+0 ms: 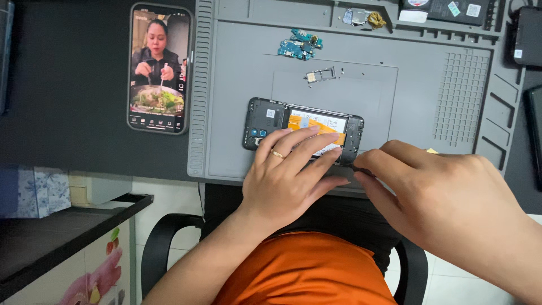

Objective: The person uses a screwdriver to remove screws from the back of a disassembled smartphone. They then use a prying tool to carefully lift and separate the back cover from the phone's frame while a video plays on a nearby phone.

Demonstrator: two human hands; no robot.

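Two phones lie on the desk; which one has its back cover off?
The phone under the left hand, on the grey mat: the opened phone shows its insides; the other phone plays a video.

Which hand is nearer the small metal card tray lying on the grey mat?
Left. The left hand rests on the opened phone just below the card tray; the right hand sits farther, lower right.

Upper left on the dark desk, a smartphone (159, 68) lying face up, screen playing a video. On the grey work mat (440, 90): blue-green circuit boards (299, 44), just below them a small metal tray (322, 74), possibly a card tray. Lower down, a black chair armrest (161, 248).
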